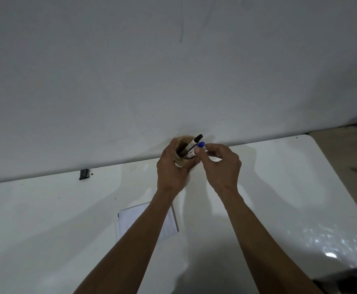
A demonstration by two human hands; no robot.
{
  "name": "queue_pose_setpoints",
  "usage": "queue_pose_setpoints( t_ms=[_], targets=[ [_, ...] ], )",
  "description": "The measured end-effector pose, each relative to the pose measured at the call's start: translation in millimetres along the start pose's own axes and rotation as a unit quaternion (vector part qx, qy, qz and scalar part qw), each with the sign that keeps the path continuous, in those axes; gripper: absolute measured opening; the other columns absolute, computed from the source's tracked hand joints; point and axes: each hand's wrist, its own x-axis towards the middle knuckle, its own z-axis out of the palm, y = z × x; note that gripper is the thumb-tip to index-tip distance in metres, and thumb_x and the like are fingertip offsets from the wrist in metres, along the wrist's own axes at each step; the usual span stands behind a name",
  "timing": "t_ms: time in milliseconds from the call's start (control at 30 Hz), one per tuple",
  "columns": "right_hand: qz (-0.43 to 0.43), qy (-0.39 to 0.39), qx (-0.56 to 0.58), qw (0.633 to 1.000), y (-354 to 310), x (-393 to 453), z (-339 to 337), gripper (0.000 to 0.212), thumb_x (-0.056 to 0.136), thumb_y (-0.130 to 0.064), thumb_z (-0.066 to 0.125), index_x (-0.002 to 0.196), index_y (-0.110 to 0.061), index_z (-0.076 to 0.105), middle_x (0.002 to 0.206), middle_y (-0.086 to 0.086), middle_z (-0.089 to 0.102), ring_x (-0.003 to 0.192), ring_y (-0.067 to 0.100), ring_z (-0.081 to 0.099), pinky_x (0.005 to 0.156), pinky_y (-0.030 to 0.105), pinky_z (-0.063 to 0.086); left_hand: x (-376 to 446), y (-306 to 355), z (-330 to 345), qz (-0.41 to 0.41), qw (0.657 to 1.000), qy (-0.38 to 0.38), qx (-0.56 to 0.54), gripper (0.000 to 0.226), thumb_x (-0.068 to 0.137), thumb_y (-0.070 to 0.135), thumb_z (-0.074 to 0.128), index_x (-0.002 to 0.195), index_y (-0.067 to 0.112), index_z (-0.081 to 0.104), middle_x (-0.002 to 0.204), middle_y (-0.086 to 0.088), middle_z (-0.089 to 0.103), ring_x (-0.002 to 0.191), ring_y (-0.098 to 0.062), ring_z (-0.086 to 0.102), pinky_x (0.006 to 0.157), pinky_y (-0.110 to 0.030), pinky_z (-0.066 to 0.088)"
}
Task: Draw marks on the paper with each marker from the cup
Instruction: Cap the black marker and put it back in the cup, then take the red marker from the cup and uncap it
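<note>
White glossy surface fills the lower half of the head view, with both bare forearms reaching across it from the near edge. Paper, a pale printed sheet, lies flat on the surface beneath the left forearm, which hides part of it. Farther on, the left hand wraps around the tan cup, its fingers curled closed about the far side and the thumb against the near wall; the cup sits close to the wall edge of the surface. Black marker leans out of the cup mouth, cap up and to the right. Blue marker stands just beside it, also in the cup. The right hand is just right of the cup, its thumb and forefinger narrowed to a pinch at the blue cap, the other fingers loosely curled; whether the pinch is fully closed cannot be told. A small dark clip sits at the surface's far edge, well left, against the grey wall.
</note>
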Motion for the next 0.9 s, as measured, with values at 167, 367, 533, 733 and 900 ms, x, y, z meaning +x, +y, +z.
queue_pose_setpoints(
  t_ms=[167, 367, 533, 733, 900],
  targets=[
    [0.001, 0.0, -0.002, 1.0, 0.8, -1.0, 4.0, 0.015, 0.083, -0.024, 0.083, 0.089, -0.011, 0.08, 0.083, -0.003, 0.076, 0.077, -0.01, 0.065, 0.075, 0.001, 0.043, -0.4, 1.0, 0.0, 0.001, 1.0, 0.009, 0.005, 0.054, 0.078, 0.027, 0.085, 0.107, 0.06, 0.053, 0.104, 0.035, 0.067, 0.102, 0.012, 0.063, 0.085, -0.012, 0.049],
    [-0.01, -0.003, 0.008, 1.0, -5.2, 3.1, -6.8, 0.015, 0.089, -0.024, 0.078, 0.091, -0.008, 0.078, 0.086, 0.0, 0.077, 0.078, -0.011, 0.065, 0.074, 0.001, 0.043, -2.4, 9.2, 0.0, -0.001, 1.0, -0.002, 0.016, 0.049, 0.079, 0.026, 0.083, 0.11, 0.054, 0.057, 0.107, 0.028, 0.07, 0.103, 0.005, 0.066, 0.089, -0.032, 0.059],
    [0.004, 0.045, 0.114, 0.992, -27.0, 12.7, -36.0, 0.017, 0.096, -0.03, 0.069, 0.091, -0.013, 0.069, 0.087, -0.001, 0.078, 0.087, 0.01, 0.074, 0.074, 0.029, 0.059, -4.0, 14.7, 1.5, 0.001, 1.0, -0.008, 0.017, 0.043, 0.083, 0.023, 0.08, 0.118, 0.04, 0.061, 0.112, 0.019, 0.071, 0.107, -0.003, 0.066, 0.09, -0.041, 0.06],
    [-0.015, 0.054, 0.233, 0.971, -47.8, 17.0, -67.8, 0.01, 0.104, -0.028, 0.055, 0.095, -0.025, 0.056, 0.089, 0.003, 0.066, 0.081, 0.023, 0.077, 0.079, 0.047, 0.062, -13.1, 9.2, -12.7, -0.107, 0.988, -0.021, 0.108, 0.094, 0.072, 0.031, 0.089, 0.15, 0.037, 0.035, 0.14, 0.024, 0.055, 0.128, 0.009, 0.05, 0.103, -0.028, 0.051],
    [0.037, -0.036, 0.18, 0.982, -34.7, -11.8, -54.6, 0.014, 0.091, -0.025, 0.075, 0.092, -0.023, 0.062, 0.076, -0.007, 0.069, 0.057, 0.017, 0.066, 0.058, 0.035, 0.054, -44.7, 12.7, -46.1, -0.154, 0.979, 0.041, 0.126, 0.064, 0.086, 0.04, 0.076, 0.142, 0.025, 0.051, 0.137, 0.003, 0.062, 0.12, -0.011, 0.06, 0.101, -0.033, 0.05]
  ],
)
